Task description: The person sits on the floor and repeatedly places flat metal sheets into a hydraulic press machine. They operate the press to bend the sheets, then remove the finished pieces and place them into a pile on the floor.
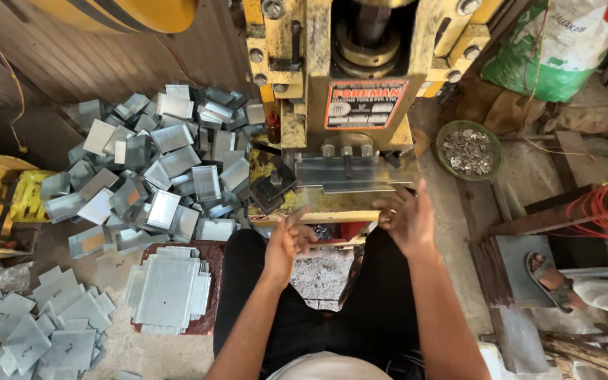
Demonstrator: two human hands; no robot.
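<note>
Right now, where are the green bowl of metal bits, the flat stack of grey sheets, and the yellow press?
green bowl [449, 129], head view, left rim
flat stack of grey sheets [167, 290], head view, top sheet
yellow press [316, 46], head view, front column

Rectangular label plate [355, 104] on front of yellow press machine [304, 84], upper middle: orange-red field, pale border, dark lettering band (slightly tilted, edges worn). Small red-and-white sticker strip [263, 219] at lower left edge of machine bed, partly hidden. Green-and-white woven sack [554, 49] at top right, leaning by machine, printed face toward camera, top cut off by frame edge.
</note>
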